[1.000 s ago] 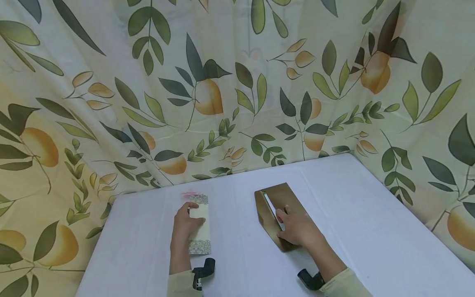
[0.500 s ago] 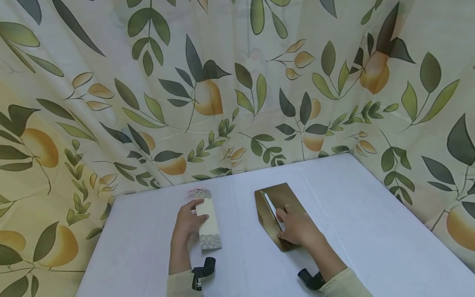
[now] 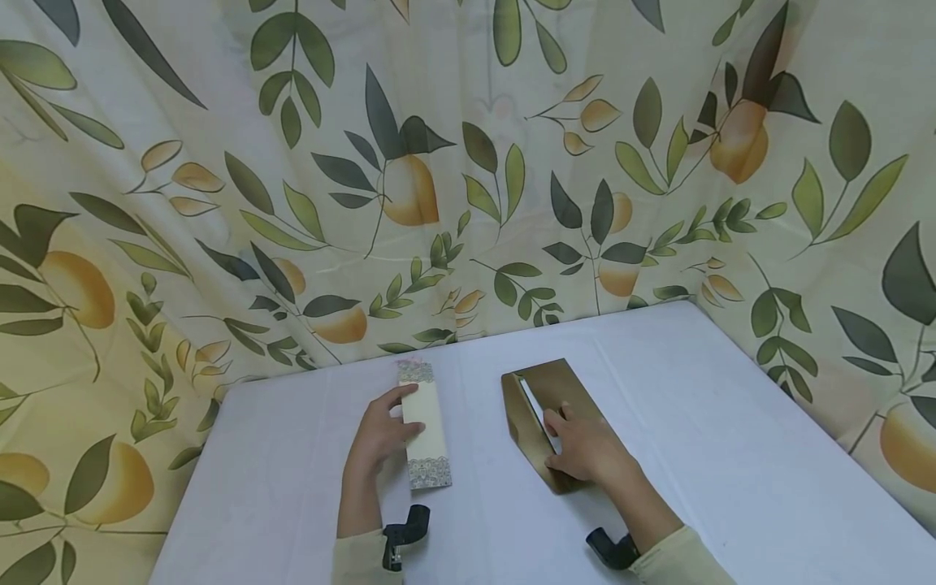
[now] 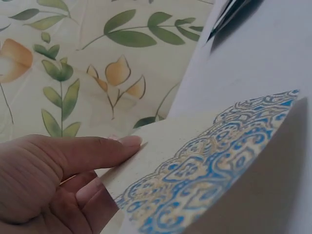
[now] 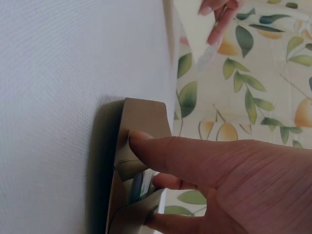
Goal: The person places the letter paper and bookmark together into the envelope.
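My left hand [image 3: 380, 431] pinches a long cream bookmark [image 3: 427, 439] by its left edge, thumb on the face. Lacy patterned bands cross both its ends, blue and gold in the left wrist view, where the lower band [image 4: 195, 180] stands clear of the fingers. Something pink and wispy [image 3: 409, 362] shows at the far end. To the right, my right hand [image 3: 585, 447] grips a brown envelope [image 3: 559, 386], its slit held apart. In the right wrist view, the thumb presses the envelope's outside [image 5: 141, 117], and fingers are at the slit. Something pale and shiny [image 5: 140, 187] shows inside.
A white cloth covers the table [image 3: 731, 455]. Behind it and at both sides hangs a curtain [image 3: 468, 203] printed with leaves and fruit. Black mounts [image 3: 406, 526] sit at both wrists.
My left hand has moved the bookmark rightward and slightly away from me, nearer the envelope, and the bookmark leans a little more. My right hand and the envelope have stayed put.
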`<state>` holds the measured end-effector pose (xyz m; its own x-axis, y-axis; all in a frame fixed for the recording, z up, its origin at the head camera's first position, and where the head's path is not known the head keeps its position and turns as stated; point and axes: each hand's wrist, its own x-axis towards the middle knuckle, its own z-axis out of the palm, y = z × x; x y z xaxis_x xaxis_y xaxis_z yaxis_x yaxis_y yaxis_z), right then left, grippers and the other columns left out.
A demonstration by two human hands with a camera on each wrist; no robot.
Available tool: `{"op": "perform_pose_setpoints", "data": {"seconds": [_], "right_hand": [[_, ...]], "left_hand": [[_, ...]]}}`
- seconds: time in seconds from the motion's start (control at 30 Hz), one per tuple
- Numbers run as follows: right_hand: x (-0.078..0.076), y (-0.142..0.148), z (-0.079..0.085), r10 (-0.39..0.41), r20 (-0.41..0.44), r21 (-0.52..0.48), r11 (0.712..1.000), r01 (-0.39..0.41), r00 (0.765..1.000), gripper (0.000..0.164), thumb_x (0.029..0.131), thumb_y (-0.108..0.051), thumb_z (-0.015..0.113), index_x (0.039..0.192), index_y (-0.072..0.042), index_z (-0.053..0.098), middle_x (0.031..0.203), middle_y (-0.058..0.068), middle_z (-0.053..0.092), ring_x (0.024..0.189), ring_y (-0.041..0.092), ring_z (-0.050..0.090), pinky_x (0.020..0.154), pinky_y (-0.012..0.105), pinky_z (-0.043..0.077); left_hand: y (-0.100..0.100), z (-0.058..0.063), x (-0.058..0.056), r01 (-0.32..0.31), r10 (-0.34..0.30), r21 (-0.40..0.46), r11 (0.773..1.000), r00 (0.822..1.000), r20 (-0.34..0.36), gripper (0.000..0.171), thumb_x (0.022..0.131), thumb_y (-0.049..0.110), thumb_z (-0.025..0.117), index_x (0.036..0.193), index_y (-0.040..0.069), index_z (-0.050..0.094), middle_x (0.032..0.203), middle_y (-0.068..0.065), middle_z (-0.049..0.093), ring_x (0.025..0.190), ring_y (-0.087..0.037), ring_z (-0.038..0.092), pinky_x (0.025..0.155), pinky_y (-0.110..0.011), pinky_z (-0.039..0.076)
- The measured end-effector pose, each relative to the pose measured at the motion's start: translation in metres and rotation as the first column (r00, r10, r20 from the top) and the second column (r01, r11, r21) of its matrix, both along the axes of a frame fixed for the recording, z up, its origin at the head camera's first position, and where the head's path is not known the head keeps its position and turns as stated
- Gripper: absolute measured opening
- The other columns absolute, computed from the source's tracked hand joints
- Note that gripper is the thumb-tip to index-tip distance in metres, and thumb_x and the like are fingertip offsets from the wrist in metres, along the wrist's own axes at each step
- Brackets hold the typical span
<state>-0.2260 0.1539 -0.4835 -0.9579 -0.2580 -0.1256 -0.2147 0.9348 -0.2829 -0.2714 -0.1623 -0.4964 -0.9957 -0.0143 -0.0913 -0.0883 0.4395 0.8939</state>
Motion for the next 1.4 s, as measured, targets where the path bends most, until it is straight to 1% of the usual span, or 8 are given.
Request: {"op": "perform_pose_setpoints", "data": {"seconds": [0.13, 0.3, 0.43, 0.8, 1.03, 1.13, 1.27, 1.4], "right_hand": [[0.0, 0.0, 0.001, 0.001, 0.007, -0.009, 1.0, -0.001, 1.0, 0.042, 0.084, -0.024, 0.086, 0.092, -0.014, 0.045, 0.143, 0.04, 0.047, 0.081, 0.039, 0.068, 0.093, 0.065, 0.043], [0.0, 0.001, 0.001, 0.001, 0.018, -0.007, 1.0, 0.0, 1.0, 0.042, 0.085, -0.023, 0.086, 0.093, -0.014, 0.046, 0.144, 0.04, 0.046, 0.095, 0.048, 0.069, 0.098, 0.069, 0.04], [0.0, 0.0, 0.001, -0.004, 0.024, -0.01, 1.0, 0.004, 1.0, 0.042, 0.085, -0.023, 0.086, 0.094, -0.014, 0.046, 0.145, 0.041, 0.045, 0.104, 0.051, 0.067, 0.101, 0.072, 0.037], [0.0, 0.0, 0.0, -0.009, 0.032, -0.011, 1.0, 0.009, 0.999, 0.042, 0.085, -0.024, 0.086, 0.093, -0.015, 0.046, 0.146, 0.04, 0.044, 0.106, 0.052, 0.066, 0.102, 0.072, 0.035], [-0.003, 0.001, -0.001, -0.011, 0.034, -0.035, 0.999, 0.012, 0.999, 0.045, 0.081, -0.024, 0.089, 0.095, -0.014, 0.047, 0.147, 0.041, 0.043, 0.11, 0.052, 0.064, 0.103, 0.076, 0.031], [-0.004, 0.001, -0.004, -0.006, 0.028, -0.038, 0.999, 0.008, 1.0, 0.047, 0.08, -0.027, 0.09, 0.095, -0.014, 0.048, 0.147, 0.04, 0.044, 0.114, 0.053, 0.062, 0.103, 0.076, 0.032], [-0.005, 0.001, -0.006, -0.008, 0.02, -0.039, 0.999, 0.009, 1.0, 0.048, 0.079, -0.029, 0.091, 0.095, -0.015, 0.048, 0.146, 0.039, 0.044, 0.119, 0.053, 0.06, 0.102, 0.075, 0.034], [-0.006, 0.0, -0.006, -0.018, 0.014, -0.036, 0.999, 0.018, 1.0, 0.05, 0.077, -0.028, 0.092, 0.096, -0.015, 0.048, 0.146, 0.039, 0.045, 0.118, 0.053, 0.06, 0.101, 0.075, 0.035]], "left_hand": [[0.002, 0.0, 0.0, 0.024, -0.024, 0.02, 1.0, 1.0, 0.005, 0.066, 0.081, -0.008, 0.081, 0.142, 0.01, 0.063, 0.141, -0.024, 0.055, 0.103, -0.034, 0.067, 0.075, -0.037, 0.057], [0.005, 0.0, -0.001, 0.035, -0.036, 0.041, 0.999, 0.999, 0.009, 0.066, 0.082, -0.005, 0.081, 0.143, 0.012, 0.063, 0.142, -0.022, 0.055, 0.102, -0.032, 0.067, 0.074, -0.036, 0.058], [0.008, 0.001, -0.001, 0.043, -0.043, 0.052, 0.998, 0.999, -0.007, 0.065, 0.082, -0.005, 0.082, 0.142, 0.011, 0.063, 0.138, -0.021, 0.057, 0.104, -0.033, 0.067, 0.075, -0.037, 0.058], [0.022, 0.001, -0.004, 0.094, -0.097, 0.116, 0.989, 0.995, 0.019, 0.064, 0.083, -0.002, 0.083, 0.142, 0.013, 0.063, 0.127, -0.016, 0.058, 0.099, -0.027, 0.067, 0.072, -0.034, 0.055], [0.034, 0.003, -0.003, 0.145, -0.149, 0.145, 0.979, 0.989, 0.017, 0.062, 0.083, -0.002, 0.084, 0.141, 0.01, 0.065, 0.131, -0.019, 0.056, 0.103, -0.029, 0.067, 0.075, -0.035, 0.057], [0.037, 0.004, -0.003, 0.158, -0.165, 0.151, 0.976, 0.986, 0.03, 0.061, 0.083, -0.001, 0.084, 0.141, 0.01, 0.065, 0.13, -0.019, 0.058, 0.098, -0.026, 0.067, 0.073, -0.035, 0.058], [0.04, 0.004, -0.002, 0.173, -0.186, 0.188, 0.967, 0.981, 0.051, 0.062, 0.084, -0.004, 0.081, 0.142, 0.009, 0.063, 0.127, -0.019, 0.06, 0.088, -0.022, 0.068, 0.071, -0.036, 0.06], [0.042, 0.005, -0.001, 0.211, -0.231, 0.24, 0.948, 0.971, 0.057, 0.065, 0.085, -0.008, 0.079, 0.145, 0.007, 0.06, 0.128, -0.02, 0.061, 0.084, -0.022, 0.07, 0.071, -0.038, 0.061]]}}
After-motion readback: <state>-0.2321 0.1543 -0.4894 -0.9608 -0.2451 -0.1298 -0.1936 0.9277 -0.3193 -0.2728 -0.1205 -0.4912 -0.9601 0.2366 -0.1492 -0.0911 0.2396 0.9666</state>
